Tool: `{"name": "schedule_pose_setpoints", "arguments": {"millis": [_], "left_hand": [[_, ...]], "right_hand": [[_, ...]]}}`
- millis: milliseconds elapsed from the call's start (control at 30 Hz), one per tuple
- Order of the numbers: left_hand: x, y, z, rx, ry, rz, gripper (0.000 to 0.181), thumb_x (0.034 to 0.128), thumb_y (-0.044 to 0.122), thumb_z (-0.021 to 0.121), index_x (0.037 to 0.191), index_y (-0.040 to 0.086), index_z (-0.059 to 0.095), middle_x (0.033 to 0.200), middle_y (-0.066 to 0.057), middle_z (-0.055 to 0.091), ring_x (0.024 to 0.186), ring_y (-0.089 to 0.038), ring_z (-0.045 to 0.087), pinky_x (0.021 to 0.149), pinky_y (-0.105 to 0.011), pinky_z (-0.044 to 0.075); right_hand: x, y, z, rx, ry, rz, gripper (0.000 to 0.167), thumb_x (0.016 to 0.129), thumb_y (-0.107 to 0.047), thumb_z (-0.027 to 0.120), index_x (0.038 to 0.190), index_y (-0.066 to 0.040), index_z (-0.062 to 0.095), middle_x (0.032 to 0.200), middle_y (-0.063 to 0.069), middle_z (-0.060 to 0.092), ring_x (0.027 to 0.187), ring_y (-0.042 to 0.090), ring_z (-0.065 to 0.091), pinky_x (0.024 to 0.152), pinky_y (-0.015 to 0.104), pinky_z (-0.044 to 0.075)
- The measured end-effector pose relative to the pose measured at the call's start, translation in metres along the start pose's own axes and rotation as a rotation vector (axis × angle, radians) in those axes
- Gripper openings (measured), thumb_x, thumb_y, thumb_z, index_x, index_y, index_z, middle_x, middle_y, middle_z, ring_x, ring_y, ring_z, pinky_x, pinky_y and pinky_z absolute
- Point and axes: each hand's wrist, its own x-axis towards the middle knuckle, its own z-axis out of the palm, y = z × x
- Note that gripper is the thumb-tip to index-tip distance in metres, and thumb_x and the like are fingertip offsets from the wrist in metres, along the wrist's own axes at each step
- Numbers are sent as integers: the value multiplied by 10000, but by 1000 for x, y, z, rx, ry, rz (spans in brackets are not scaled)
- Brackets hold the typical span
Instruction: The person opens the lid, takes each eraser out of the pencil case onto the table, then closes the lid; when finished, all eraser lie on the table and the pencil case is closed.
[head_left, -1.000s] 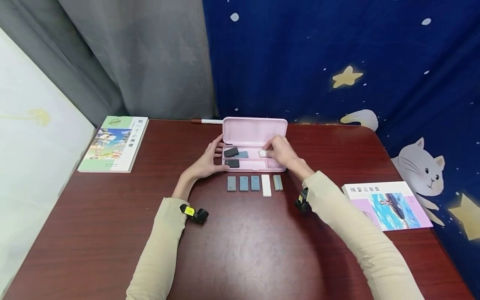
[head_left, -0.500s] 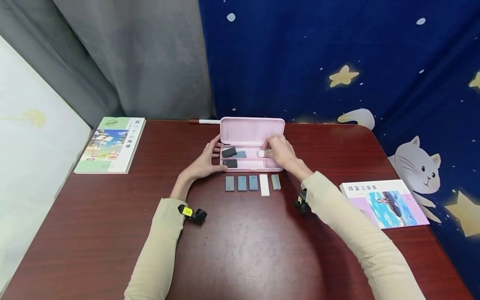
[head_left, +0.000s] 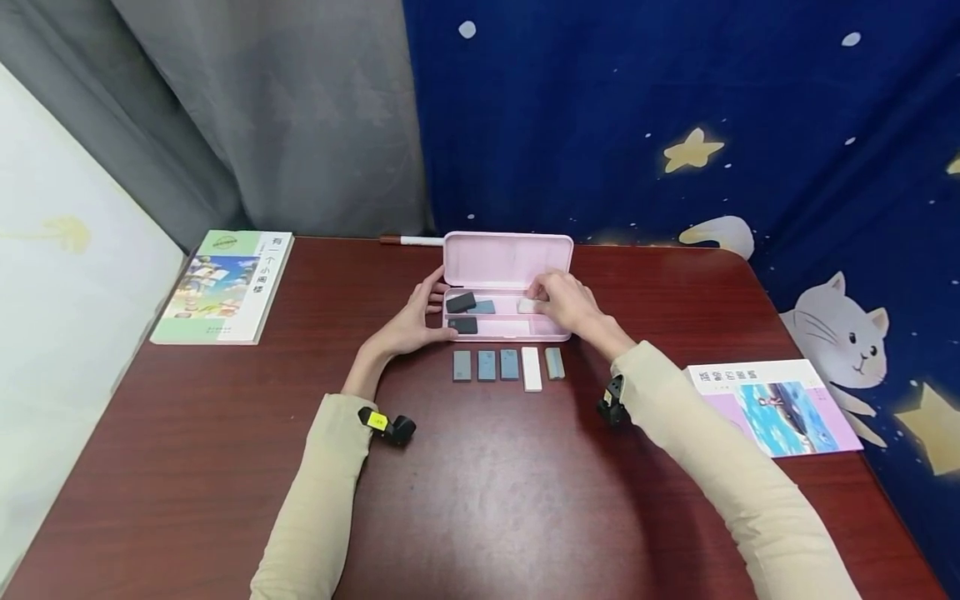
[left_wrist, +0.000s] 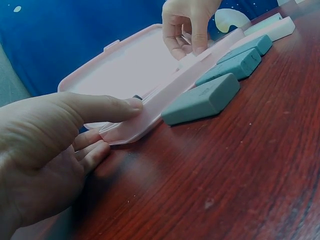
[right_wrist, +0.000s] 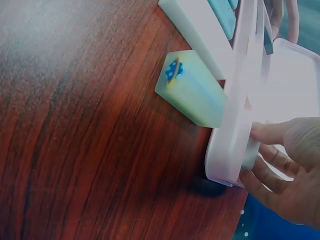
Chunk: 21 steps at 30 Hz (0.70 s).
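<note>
A pink case [head_left: 508,338] lies with its lid raised at the table's back. My left hand [head_left: 411,323] grips its left end, the thumb [left_wrist: 117,107] on the front edge and fingers around the end. In the right part of the rear compartment, my right hand [head_left: 566,302] pinches a white block [head_left: 527,306]. Two dark blocks, one of them [head_left: 462,326] in the front compartment, and a blue-grey block [head_left: 482,307] lie in the case's left part. Before the case stands a row: blue-grey blocks [head_left: 462,366], a long white block [head_left: 532,369] and a pale green block [left_wrist: 262,24].
A book [head_left: 217,287] lies at the left back and another book [head_left: 780,408] at the right, beside the right forearm. A marker [head_left: 420,241] touches the back edge left of the case. Behind the table hang grey [head_left: 300,125] and blue curtains [head_left: 540,125].
Both hands hold nearly the same places at the case, and the blocks have not changed position. The right wrist has shifted slightly to the right; the head view has moved a little.
</note>
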Motion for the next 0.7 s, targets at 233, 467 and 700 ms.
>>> {"name": "schedule_pose_setpoints", "arguments": {"millis": [233, 467, 700], "left_hand": [[1, -1, -1, 9, 0, 11, 1023, 789, -52, 746, 1522, -25, 32, 1372, -330, 256, 1264, -444, 300, 1073, -525, 293], [2, -1, 1, -9, -13, 14, 1023, 796, -46, 743, 1525, -17, 27, 1376, -330, 248, 1272, -446, 289, 1075, -521, 293], [1, 0, -1, -16, -7, 29, 1020, 787, -67, 741, 1520, -32, 33, 1367, -346, 250, 1266, -460, 291, 1068, -533, 295]], "right_hand": [[-4, 2, -4, 58, 77, 30, 124, 872, -50, 664, 992, -80, 677, 994, 74, 668, 938, 229, 617, 776, 439, 495], [-10, 4, -9, 179, 165, 81, 171, 870, -32, 640, 1038, -63, 656, 976, 104, 702, 909, 259, 651, 781, 449, 492], [-16, -3, -10, 308, 211, 63, 252, 867, 3, 636, 1113, -53, 629, 908, 145, 687, 817, 263, 663, 705, 386, 529]]}}
